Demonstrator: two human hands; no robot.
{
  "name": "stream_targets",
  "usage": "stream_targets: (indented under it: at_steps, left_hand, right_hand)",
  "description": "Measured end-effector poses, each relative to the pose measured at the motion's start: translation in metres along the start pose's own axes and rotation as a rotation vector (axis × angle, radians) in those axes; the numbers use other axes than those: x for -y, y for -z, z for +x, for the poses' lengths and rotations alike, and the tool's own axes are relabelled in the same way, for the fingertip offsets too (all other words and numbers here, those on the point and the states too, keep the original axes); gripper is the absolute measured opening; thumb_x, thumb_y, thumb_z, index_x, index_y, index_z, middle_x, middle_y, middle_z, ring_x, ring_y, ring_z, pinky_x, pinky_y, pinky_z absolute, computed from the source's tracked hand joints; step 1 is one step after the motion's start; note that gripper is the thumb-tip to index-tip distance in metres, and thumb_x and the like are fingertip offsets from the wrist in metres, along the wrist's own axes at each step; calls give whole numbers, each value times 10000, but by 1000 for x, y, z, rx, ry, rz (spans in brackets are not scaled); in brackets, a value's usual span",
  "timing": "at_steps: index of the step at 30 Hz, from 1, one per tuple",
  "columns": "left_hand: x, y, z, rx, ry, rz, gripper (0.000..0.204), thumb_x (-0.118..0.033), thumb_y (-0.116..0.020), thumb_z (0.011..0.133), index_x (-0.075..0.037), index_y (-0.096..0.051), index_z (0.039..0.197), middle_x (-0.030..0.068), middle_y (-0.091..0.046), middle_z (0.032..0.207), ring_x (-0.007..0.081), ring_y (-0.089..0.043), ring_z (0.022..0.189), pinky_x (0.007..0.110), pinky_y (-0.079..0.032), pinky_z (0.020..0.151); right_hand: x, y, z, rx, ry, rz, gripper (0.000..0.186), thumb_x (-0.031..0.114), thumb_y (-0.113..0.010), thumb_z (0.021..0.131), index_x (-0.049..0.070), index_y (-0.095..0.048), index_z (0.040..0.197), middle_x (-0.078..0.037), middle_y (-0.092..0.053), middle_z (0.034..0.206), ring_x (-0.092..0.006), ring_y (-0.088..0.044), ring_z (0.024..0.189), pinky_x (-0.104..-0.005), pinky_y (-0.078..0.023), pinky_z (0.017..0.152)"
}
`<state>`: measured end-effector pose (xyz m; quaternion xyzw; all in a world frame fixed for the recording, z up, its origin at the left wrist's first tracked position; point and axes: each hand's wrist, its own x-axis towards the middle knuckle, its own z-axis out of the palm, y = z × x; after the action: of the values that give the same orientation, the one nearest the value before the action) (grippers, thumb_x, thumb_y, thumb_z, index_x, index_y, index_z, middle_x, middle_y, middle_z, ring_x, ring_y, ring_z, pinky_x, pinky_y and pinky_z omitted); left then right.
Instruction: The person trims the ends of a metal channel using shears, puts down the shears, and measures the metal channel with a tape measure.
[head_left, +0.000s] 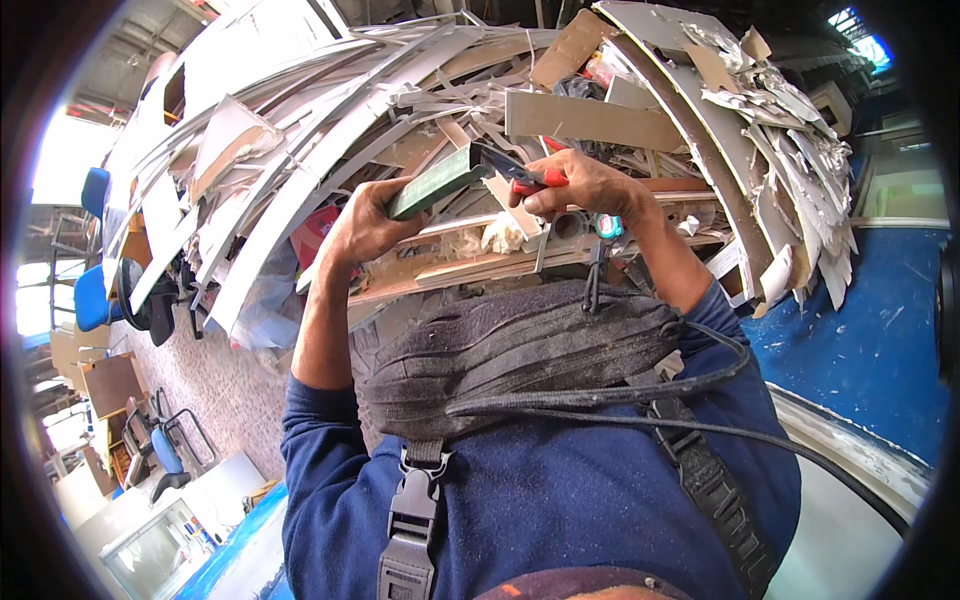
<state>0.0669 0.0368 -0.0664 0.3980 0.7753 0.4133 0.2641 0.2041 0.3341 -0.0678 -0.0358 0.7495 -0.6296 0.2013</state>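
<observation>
**Block and pliers meet between the hands, above the scrap pile**

I see the left hand [365, 225] closed around the lower end of a green block [440, 180]. The block is flat and oblong. Its long axis runs from the left hand up and to the right, ending just short of the right hand [580, 185]. The free upper end points at the tool, so the block lies to the right of the hand that holds it and to the left of the other hand.

The right hand is wrapped around the red handles of a pair of pliers [520, 175]. The dark nose of the pliers points left, toward the upper end of the block. I judge nose and block end to be touching or very nearly so; I cannot tell which from this view. The right hand is nearer that meeting point than the left, which sits at the far end of the block.

Both hands are raised in front of a large scrap pile [300, 170] of pale board strips, offcuts and torn sheet. No desk carries the block; it is held clear of the pile. A turquoise ring [607, 226] hangs at the right wrist. A dark cable [640, 395] crosses the blue sleeves lower down. Blue chairs [92, 295] stand well apart at the left edge of the floor.
</observation>
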Motion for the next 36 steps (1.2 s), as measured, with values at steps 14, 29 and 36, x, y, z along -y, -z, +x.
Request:
stream_targets:
  at_steps: [14, 29, 36]
  left_hand:
    - [19, -8, -9, -283, 168, 6, 233, -177, -767, 857, -20, -704, 1018, 11, -658, 775, 75, -573, 661, 256, -462, 588]
    - [-4, 33, 10, -1220, -52, -395, 583, -560, -645, 932, -2, -565, 1081, 35, -488, 726, 169, -538, 616, 314, -486, 587]
    - [16, 45, -5, -1296, -83, -652, 439, -483, -642, 955, -57, -561, 1026, 35, -549, 773, 214, -600, 680, 355, -532, 651]
  right_hand:
    - [-105, -48, 15, -359, -80, -62, 477, 381, -706, 863, 8, -633, 1152, -161, -689, 960, -259, -650, 876, -375, -509, 792]
    - [-317, 50, -116, -1378, -892, -531, 858, 569, -689, 757, 178, -407, 1466, -259, -538, 1264, -426, -504, 1220, -546, -379, 1046]
    - [-339, 95, -114, -1455, -870, -590, 941, 601, -712, 755, 200, -333, 1517, -203, -438, 1405, -438, -418, 1324, -624, -312, 1085]
